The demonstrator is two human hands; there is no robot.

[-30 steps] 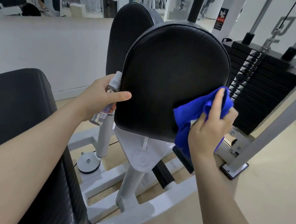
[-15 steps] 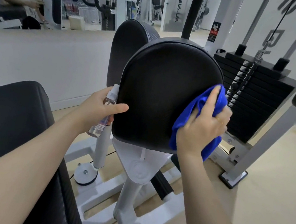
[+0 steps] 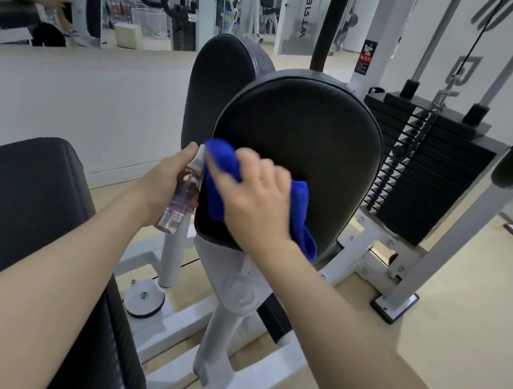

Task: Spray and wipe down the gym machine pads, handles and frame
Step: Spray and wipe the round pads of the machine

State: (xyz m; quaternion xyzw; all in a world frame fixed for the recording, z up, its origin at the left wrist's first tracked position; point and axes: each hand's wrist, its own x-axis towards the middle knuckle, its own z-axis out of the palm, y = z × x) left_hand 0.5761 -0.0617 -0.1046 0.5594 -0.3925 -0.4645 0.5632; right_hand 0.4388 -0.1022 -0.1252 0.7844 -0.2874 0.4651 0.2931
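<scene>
Black pad (image 3: 307, 142) on the white machine frame (image 3: 232, 294) stands upright in front of the person, rounded at the top, and serves as the landmark for everything else. Against its lower left face the right hand (image 3: 257, 201) presses a blue cloth (image 3: 293, 207); the fingers (image 3: 250, 163) lie spread over the cloth, blurred, and the cloth bunches out beyond the fingertips toward the pad's left edge and hangs below the wrist toward the pad's lower right corner. A thin gold ring shows on one finger. Just left of the pad's left edge the left hand (image 3: 162, 186) grips a small clear spray bottle (image 3: 182, 196), fingers curled round its body, the bottle upright with its nozzle up and nearly touching the cloth. Behind the pad and to its left stands a second black pad (image 3: 218, 87), also upright. To the pad's right sits a black weight stack (image 3: 427, 167) with a cable running up from it. A wide black seat cushion (image 3: 11, 206) lies to the pad's lower left, under the left forearm. Below the pad the white frame's post goes down to rails on the tan floor (image 3: 462, 328).
</scene>
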